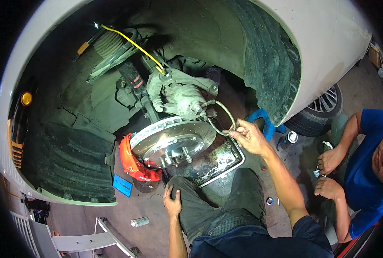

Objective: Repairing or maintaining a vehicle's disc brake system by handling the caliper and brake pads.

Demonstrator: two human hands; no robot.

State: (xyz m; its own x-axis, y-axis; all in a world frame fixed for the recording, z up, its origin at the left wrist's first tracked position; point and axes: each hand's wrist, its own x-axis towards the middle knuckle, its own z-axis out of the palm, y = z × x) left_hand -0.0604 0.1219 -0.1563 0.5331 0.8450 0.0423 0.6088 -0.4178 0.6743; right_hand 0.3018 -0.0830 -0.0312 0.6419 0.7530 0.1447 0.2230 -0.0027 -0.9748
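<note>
My right hand (249,136) pinches a thin looped brake hose (229,112) between thumb and fingers. The hose curves up to a dirty grey metal casting (183,96), which looks like a brake caliper. A yellow cord (133,42) runs from the casting to the spring area at upper left. Below sits a drilled brake disc (191,148) with studs on its hub, and a red brake caliper (135,161) fits over its left edge. My left hand (172,200) rests on my left knee, fingers apart, holding nothing.
The wheel arch (269,56) surrounds the work. Under the disc lies a dark drip tray (217,165). Spray cans stand (291,137) and lie (139,222) nearby. A blue flat box (122,185) is left. At right sit a co-worker (365,167) and a wheel (320,112).
</note>
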